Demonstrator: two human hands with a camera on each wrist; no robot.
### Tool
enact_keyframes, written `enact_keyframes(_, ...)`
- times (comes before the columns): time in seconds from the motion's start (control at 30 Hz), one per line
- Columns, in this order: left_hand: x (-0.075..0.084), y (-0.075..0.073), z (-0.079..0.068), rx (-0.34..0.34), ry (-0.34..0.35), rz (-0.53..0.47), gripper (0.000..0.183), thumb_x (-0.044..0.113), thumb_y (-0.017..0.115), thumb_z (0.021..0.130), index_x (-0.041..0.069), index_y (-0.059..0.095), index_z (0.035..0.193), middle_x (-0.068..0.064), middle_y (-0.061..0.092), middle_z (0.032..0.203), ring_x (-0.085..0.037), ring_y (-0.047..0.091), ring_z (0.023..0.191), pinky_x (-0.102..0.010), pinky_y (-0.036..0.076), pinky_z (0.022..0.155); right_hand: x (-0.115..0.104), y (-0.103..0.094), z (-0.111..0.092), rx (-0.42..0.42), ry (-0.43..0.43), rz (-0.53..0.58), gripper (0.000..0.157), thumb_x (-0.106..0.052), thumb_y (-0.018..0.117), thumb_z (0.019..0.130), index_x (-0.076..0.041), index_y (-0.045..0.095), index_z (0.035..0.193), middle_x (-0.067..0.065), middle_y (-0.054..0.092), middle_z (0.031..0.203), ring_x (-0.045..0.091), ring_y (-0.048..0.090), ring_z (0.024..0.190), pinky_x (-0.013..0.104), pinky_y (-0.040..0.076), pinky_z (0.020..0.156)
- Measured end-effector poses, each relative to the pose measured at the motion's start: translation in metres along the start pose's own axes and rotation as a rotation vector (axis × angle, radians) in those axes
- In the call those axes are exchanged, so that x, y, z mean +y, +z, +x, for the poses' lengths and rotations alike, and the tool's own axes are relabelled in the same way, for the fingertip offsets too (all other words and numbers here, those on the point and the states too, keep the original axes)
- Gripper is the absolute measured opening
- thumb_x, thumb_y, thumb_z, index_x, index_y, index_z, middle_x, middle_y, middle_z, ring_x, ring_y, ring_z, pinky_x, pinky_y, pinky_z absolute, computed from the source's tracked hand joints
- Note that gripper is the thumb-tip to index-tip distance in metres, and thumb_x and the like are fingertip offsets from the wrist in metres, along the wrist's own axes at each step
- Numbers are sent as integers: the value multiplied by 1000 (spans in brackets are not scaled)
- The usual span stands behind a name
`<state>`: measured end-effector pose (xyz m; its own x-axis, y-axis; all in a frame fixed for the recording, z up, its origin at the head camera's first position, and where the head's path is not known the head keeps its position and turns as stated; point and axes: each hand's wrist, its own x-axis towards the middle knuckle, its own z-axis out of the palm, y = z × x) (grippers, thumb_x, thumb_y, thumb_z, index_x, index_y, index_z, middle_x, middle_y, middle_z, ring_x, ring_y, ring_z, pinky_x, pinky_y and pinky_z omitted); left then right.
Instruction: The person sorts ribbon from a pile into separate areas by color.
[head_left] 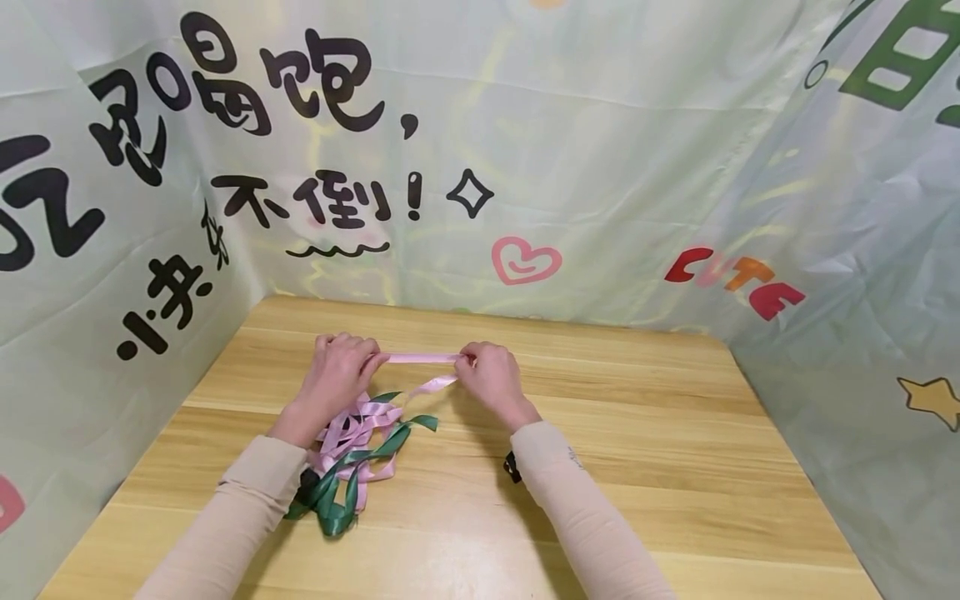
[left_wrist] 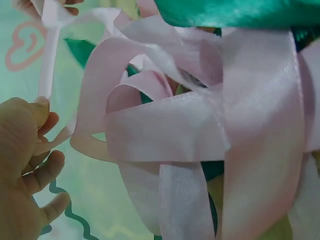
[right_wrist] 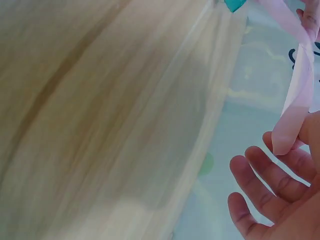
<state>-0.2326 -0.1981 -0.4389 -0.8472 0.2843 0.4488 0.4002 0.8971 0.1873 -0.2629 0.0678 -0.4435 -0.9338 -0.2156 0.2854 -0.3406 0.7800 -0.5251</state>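
Observation:
A length of pink satin ribbon is stretched between the two hands. My left hand pinches one end of this stretch between thumb and finger. The other end is pinched by my right hand, whose remaining fingers spread loosely in the right wrist view. From there a pink tail runs back toward a tangled heap. That heap of pink loops lies under and beside the left forearm, mixed with dark green ribbon. Part of the heap is hidden by the left hand and sleeve.
The wooden table carries the ribbons on its left half. Printed fabric hangs along the back and both sides, meeting the table's edges. Small black devices show at both wrists, one close to the green ribbon.

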Motion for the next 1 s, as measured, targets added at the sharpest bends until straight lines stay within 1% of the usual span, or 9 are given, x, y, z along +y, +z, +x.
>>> enact_keyframes(0.17,-2,-2,0,25,-4,9,23,30,66,105,11,68,93,-5,74,84,-32,67,90,-61,42,94,8,-6,1,42,12,-49,19,-17,64,96,-9,81,96,3,74,78,13,51,59,28,40,62)
enact_keyframes(0.37,-2,-8,1,35,-20,11,23,30,66,105,10,68,94,-8,75,86,-34,67,91,-63,43,95,15,-12,1,42,68,6,19,-14,63,96,-7,79,104,3,70,74,12,48,57,27,38,59)
enact_keyframes(0.43,-1,-9,2,30,-26,7,23,30,65,105,10,69,94,-8,75,87,-34,67,92,-63,42,96,18,-14,1,46,49,51,22,-12,61,97,-7,77,112,1,63,67,10,43,54,26,35,57)
enact_keyframes(0.53,-1,-10,3,26,-36,-3,22,29,65,105,10,69,95,-8,74,87,-33,67,92,-64,42,98,23,-16,1,55,-23,107,26,-6,56,98,-7,74,117,1,54,65,10,37,53,25,32,56)
enact_keyframes(0.6,-1,-11,4,25,-40,-8,22,29,65,105,10,69,96,-9,74,88,-34,67,93,-64,41,99,25,-17,2,54,-73,132,26,-4,54,100,-7,73,116,2,52,69,11,37,58,26,32,58)
enact_keyframes(0.67,-1,-11,4,24,-42,-9,22,30,64,106,10,69,97,-9,75,89,-34,67,93,-65,41,99,27,-18,2,54,-99,138,24,-3,52,102,-7,74,110,6,59,78,14,42,65,28,37,64)
enact_keyframes(0.8,-1,-11,6,22,-40,-3,23,31,63,106,10,70,99,-9,76,91,-33,67,94,-65,41,99,26,-20,2,40,-87,158,23,-6,49,104,-3,71,103,11,63,89,20,48,75,32,42,73)
enact_keyframes(0.9,-2,-11,7,16,-40,3,24,32,62,107,10,70,100,-9,76,92,-33,67,95,-64,41,99,27,-22,1,16,-64,183,24,-8,46,104,-1,69,103,12,62,92,22,50,79,33,42,75)
enact_keyframes(1.0,-2,-11,8,12,-45,3,24,32,61,107,10,71,101,-9,76,92,-34,66,95,-64,41,100,28,-23,0,-18,-48,208,22,-14,49,102,-2,68,105,11,59,94,21,49,81,33,41,76)
